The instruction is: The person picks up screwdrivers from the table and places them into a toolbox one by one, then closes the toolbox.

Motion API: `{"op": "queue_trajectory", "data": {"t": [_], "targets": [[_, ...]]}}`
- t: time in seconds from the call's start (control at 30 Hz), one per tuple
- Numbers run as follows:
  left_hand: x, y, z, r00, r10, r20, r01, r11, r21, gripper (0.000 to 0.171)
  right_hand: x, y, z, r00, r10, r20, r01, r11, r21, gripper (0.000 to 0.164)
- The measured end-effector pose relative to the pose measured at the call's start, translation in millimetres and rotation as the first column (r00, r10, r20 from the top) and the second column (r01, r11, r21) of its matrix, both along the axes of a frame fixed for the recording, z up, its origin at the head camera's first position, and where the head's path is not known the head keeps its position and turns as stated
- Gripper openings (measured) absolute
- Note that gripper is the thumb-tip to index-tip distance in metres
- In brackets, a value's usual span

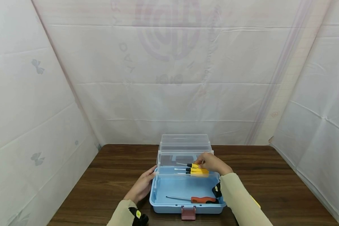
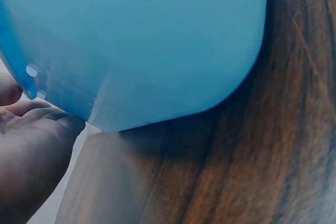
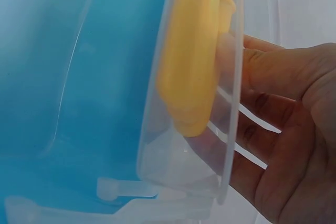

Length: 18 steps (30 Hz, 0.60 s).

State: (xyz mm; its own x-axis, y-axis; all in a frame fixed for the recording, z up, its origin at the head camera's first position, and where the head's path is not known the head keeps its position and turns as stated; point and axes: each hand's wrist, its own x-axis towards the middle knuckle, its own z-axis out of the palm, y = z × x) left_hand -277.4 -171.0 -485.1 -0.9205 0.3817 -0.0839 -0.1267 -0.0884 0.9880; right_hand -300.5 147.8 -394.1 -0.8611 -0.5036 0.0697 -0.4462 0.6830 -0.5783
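A blue toolbox [image 1: 153,201] stands open on the table, with a clear tray [image 1: 169,154] raised at its back. My right hand [image 1: 213,162] reaches into the tray and pinches a small yellow-handled screwdriver [image 1: 194,165]. Below it, two similar screwdrivers [image 1: 199,170] lie side by side in the tray. Through the clear wall in the right wrist view, yellow handles [image 3: 190,51] show beside the fingers [image 3: 262,106]. At the toolbox's left rear rim, my left hand [image 1: 143,184] holds the edge; its fingers [image 2: 47,121] touch the blue wall in the left wrist view.
A screwdriver with a red and black handle [image 1: 202,200] lies along the front of the toolbox floor. The reddish latch [image 1: 188,213] hangs at the front. A yellow item [image 1: 255,201] peeks out beside the right sleeve, mostly hidden. White sheets [image 1: 175,103] enclose the brown table [image 1: 115,175].
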Motion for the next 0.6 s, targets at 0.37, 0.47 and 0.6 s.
{"op": "queue_trajectory", "data": {"t": [0.37, 0.47, 0.6], "targets": [[0.1, 0.4, 4.7, 0.999, 0.028, -0.046, -0.032, 0.996, -0.084, 0.060, 1.5, -1.4, -0.2, 1.000, 0.010, 0.000, -0.010, 1.000, 0.011, 0.023], [0.0, 0.9, 6.6, 0.997, 0.048, -0.068, -0.056, 0.990, -0.129, 0.060, 2.6, -2.0, 0.1, 1.000, 0.011, 0.005, -0.011, 1.000, 0.008, 0.024], [-0.3, 2.0, 7.9, 0.994, 0.065, -0.086, -0.078, 0.983, -0.163, 0.058, 4.0, -2.0, 0.2, 1.000, 0.002, 0.009, -0.002, 1.000, 0.001, 0.024]]}}
